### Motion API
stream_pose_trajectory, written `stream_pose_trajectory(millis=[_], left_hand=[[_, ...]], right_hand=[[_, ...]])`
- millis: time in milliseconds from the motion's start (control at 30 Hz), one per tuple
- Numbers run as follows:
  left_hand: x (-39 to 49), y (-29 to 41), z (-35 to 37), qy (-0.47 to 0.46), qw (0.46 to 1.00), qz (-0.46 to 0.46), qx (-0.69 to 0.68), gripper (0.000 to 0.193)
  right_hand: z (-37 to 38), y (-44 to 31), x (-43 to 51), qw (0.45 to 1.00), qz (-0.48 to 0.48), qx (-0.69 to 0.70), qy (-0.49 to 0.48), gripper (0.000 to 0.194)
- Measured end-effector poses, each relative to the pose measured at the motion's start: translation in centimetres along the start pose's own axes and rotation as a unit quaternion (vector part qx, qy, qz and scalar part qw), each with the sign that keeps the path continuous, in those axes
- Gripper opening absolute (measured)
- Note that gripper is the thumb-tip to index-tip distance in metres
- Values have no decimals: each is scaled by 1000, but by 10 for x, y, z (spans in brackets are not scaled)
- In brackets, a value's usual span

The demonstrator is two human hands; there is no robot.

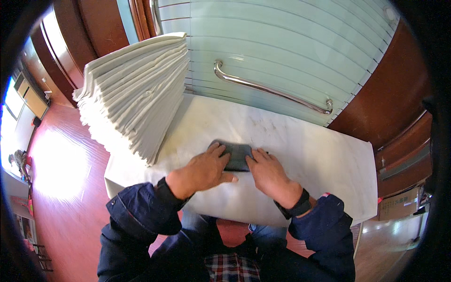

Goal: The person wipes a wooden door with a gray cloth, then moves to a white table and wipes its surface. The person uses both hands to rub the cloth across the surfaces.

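Note:
A small dark grey folded cloth or pad (239, 157) lies on the white-covered table (317, 165) in front of me; its exact kind is unclear. My left hand (202, 171) rests its fingertips on the left side of it, thumb spread towards me. On its right edge are the fingers of my right hand (269, 172), bent over the corner. Both hands press from above, and neither clearly grips the piece. To the left, a tall stack of folded white cloths (137, 95) stands on the table, its folded edges towards me.
Behind the table, a curved metal handrail (271, 92) is fixed to a pale green wall panel (282, 42). Dark wood panelling (391, 91) stands to the right, with a cardboard box (398, 206) below. Reddish flooring (70, 225) stretches along the left.

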State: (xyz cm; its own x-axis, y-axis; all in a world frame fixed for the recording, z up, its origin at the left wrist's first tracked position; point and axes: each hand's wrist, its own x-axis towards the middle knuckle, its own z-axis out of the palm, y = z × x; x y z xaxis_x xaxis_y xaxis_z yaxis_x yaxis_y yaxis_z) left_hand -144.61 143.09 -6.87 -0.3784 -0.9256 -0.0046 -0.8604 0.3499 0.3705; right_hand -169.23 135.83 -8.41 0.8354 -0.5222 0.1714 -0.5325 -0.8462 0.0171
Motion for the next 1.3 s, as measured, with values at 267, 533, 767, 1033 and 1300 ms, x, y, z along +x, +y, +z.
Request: stream_pose_trajectory(millis=[267,533,767,1033,1300], left_hand=[[-97,62,28,72,997,9,8,87],[-109,79,34,80,997,-5,7,85],[-119,75,34,80,997,7,6,81],[-13,6,6,83,991,-35,103,74],[104,-77,-11,135,978,-84,134,55]], right_hand=[[-21,-78,-71,1000,-2,1,9,41],[-20,-108,-97,999,44,-2,20,40],[-13,-113,-100,1000,20,-2,16,41],[15,-43,13,995,6,-87,47,32],[40,42,127,997,63,-53,12,31]])
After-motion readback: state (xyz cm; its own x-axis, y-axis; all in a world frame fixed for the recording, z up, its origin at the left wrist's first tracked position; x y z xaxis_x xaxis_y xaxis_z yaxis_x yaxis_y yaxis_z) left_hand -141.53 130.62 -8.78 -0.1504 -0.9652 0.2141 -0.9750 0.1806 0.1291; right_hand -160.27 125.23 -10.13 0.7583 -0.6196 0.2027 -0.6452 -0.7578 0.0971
